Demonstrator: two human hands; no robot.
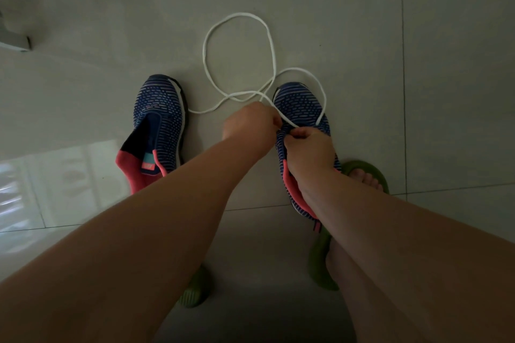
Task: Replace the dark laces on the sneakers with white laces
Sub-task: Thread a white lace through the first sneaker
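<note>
Two blue knit sneakers with pink heels stand on the tiled floor. The left sneaker has no lace, and its tongue lies open. Over the right sneaker both hands meet at the throat. My left hand pinches a white lace near the shoe's inner edge. My right hand grips the same lace at the eyelets and covers the tongue. The lace runs in wide loops over the floor beyond the toes, with one end trailing toward the left sneaker. No dark lace is visible.
My feet wear green slippers, one touching the right sneaker's heel side, another low between my arms. A bright reflection lies on the tiles at the left. A pale object's corner sits at the far left edge.
</note>
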